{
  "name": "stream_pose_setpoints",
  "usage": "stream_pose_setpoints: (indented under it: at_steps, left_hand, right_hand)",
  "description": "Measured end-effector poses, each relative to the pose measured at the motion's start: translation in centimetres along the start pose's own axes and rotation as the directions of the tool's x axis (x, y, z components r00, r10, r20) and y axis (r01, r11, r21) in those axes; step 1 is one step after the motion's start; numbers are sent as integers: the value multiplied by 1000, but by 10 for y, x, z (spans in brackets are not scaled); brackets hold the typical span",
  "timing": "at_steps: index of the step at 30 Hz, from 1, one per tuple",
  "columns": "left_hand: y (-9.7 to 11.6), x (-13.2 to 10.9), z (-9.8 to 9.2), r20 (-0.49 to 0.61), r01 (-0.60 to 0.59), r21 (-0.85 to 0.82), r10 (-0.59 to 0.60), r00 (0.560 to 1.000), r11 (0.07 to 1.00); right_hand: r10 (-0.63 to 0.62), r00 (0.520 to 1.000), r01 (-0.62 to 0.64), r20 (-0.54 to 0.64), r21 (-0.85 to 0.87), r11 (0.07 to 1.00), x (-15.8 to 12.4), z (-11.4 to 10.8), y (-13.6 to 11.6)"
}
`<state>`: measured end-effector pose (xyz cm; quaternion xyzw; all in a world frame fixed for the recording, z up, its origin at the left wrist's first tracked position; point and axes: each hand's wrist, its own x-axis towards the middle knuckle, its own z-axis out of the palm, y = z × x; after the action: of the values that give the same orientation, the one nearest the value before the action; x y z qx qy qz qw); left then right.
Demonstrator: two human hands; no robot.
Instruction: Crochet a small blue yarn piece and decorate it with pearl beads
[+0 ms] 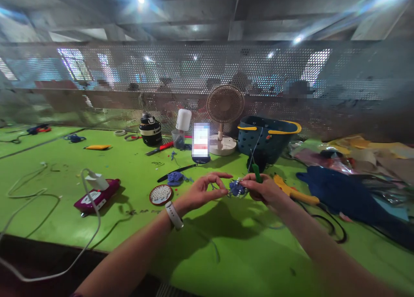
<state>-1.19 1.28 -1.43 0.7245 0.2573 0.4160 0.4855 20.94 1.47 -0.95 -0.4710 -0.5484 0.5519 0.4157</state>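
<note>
In the head view, the only one reaching me from this distance, two bare hands meet above a green table (136, 245), a small blue beaded piece (237, 188) raised between them. The right hand (264, 187) has its grip clamped on the piece's right side, thumb against fingers, with a green-handled tool (257, 173) tucked upright in the same hand; I judge that the double hold keeps the tool ready without the piece being put down. At the piece's left edge, the left hand (205, 190), a white watch (174, 216) on its wrist, curls thumb and finger close together, presumably to steady the work; whether that grip is clamped on anything, I cannot tell. Near the left wrist, a red-rimmed dish (150, 198) of white beads (161, 193) sits by a clump of blue yarn (175, 179), placed, it seems to me, for easy reach. A yellow-handled implement (302, 197) lies near the right forearm, perhaps kept handy. Farther back I see an upright phone (201, 140), its screen obscured, apparently angled for viewing, beside a fan (225, 104) and a dark basket (247, 142).
</note>
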Motion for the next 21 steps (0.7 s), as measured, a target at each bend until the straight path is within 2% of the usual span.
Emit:
stream_pose_setpoints:
  at_steps: [3,6,10,14,18,21]
  left_hand:
    - [5,1,-1,-94,108,-32,-110,989,994]
    - [8,1,8,-167,108,-167,-136,977,980]
    - [2,1,19,-72,137,-195,-153,986,971]
    - [-2,2,18,-21,193,-348,-213,977,918]
    - [-2,1,17,88,343,-524,-351,932,780]
    - [-5,1,19,91,392,-588,-424,901,707]
  right_hand:
    - [-14,1000,14,-5,-24,1000,0,-2,0]
    - [-17,1000,17,11,-70,997,-3,2,-1]
    - [-28,1000,29,12,-119,993,-7,9,-5]
    - [-24,1000,25,8,-108,994,-5,9,-2]
    - [1,1000,1,25,-80,997,-4,6,1]
    - [10,999,-6,47,-82,997,-4,6,2]
